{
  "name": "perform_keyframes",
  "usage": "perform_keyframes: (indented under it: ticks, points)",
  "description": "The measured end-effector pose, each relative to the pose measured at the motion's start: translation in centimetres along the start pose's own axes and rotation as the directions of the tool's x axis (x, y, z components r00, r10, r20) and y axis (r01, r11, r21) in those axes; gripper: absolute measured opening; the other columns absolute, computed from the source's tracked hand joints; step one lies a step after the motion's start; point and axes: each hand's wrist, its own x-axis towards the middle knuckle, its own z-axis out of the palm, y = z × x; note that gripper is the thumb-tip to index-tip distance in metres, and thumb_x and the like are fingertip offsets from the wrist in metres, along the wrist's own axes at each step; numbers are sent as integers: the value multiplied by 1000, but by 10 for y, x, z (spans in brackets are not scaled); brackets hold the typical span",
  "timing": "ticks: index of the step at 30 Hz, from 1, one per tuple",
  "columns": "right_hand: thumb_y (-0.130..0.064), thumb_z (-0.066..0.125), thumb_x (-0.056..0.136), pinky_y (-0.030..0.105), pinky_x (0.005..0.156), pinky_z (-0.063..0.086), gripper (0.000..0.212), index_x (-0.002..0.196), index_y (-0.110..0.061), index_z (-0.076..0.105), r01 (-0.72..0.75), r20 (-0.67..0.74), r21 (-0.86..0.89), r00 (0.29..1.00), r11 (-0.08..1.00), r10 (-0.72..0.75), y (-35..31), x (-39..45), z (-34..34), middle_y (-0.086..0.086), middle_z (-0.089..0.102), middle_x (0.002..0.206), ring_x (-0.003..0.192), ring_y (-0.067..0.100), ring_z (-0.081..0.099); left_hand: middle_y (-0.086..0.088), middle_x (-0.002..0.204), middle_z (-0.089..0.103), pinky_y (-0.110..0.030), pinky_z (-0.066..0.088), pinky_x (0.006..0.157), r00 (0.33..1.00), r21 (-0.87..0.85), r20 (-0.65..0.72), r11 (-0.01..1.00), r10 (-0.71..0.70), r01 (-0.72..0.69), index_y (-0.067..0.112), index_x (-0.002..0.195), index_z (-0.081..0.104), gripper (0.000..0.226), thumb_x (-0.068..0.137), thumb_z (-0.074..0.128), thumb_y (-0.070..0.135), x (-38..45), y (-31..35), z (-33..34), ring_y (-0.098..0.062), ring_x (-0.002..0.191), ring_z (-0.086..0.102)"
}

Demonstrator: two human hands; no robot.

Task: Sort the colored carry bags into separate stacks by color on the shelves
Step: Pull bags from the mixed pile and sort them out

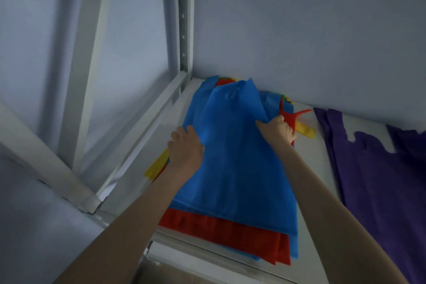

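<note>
- The mixed pile (226,233) of carry bags lies on the white shelf (309,168), pushed into the left rear corner against the wall and the metal upright (183,30). Red, yellow and a sliver of green peek out at its edges, so most of the sorting appears still to come.
- The top blue bag (237,157) covers most of that pile, and both hands work on it, one at each side, which suits a wide, floppy sheet that would fold on itself if taken from one side only.
- The left hand (185,147) lies on the bag's left edge with its fingers curled over the fabric; whether it truly grips or only presses down is not clear.
- The right hand (280,129) pinches the bag's right edge, bunching the fabric upward into a raised fold. A red handle strip (291,116) sticks up just behind this hand and may be caught in the same pinch.
- The purple bags (373,180) lie flat on the same shelf to the right, apart from the mixed pile: seemingly a single-colour stack already begun.
- A yellow strip (305,131) juts out just right of the right hand.
</note>
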Motion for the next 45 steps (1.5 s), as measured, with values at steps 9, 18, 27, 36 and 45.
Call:
perform_keyframes:
  ticks: [9, 18, 27, 36, 45]
  points:
    - [-54, 44, 89, 39, 103, 39, 82, 140, 8, 30, -104, 113, 349, 991, 931, 69, 6, 10, -3, 20, 44, 139, 127, 35, 45, -14, 125, 44, -32, 42, 88, 1000, 12, 3, 1000, 5, -5, 5, 123, 40, 32, 98, 40, 25, -2, 1, -1, -27, 114, 45]
    - [-31, 60, 87, 38, 86, 44, 65, 137, 0, 32, -61, 170, 410, 985, 910, -11, 7, 8, -9, 16, 46, 131, 116, 34, 51, -14, 122, 45, -31, 43, 85, 1000, -13, -18, 1000, 10, -10, 5, 122, 41, 31, 97, 39, 23, -9, -2, -4, -27, 111, 46]
    - [-11, 60, 87, 32, 75, 38, 46, 126, 7, 44, -164, 221, 402, 972, 901, 78, 21, 9, -7, 20, 55, 107, 96, 31, 52, -15, 121, 45, -33, 42, 87, 1000, -52, -19, 999, -13, 12, 4, 121, 42, 32, 99, 35, 27, -17, -12, -9, -28, 112, 45]
    - [8, 42, 87, 25, 50, 23, 23, 70, -7, 39, -126, 177, 452, 983, 883, 49, 51, 3, -28, 7, 32, 65, 54, 16, 30, -14, 127, 42, -34, 40, 92, 1000, -36, 28, 999, -11, 12, 5, 122, 42, 39, 96, 42, 35, -28, -4, -7, -28, 119, 40]
    - [8, 40, 84, 26, 55, 31, 20, 78, -10, 45, -74, 190, 614, 980, 786, -56, 61, -11, -30, 9, 42, 69, 58, 17, 38, -15, 134, 39, -35, 36, 100, 1000, 14, 23, 1000, -20, 20, 3, 131, 39, 49, 98, 38, 39, -30, 6, 2, -29, 125, 37]
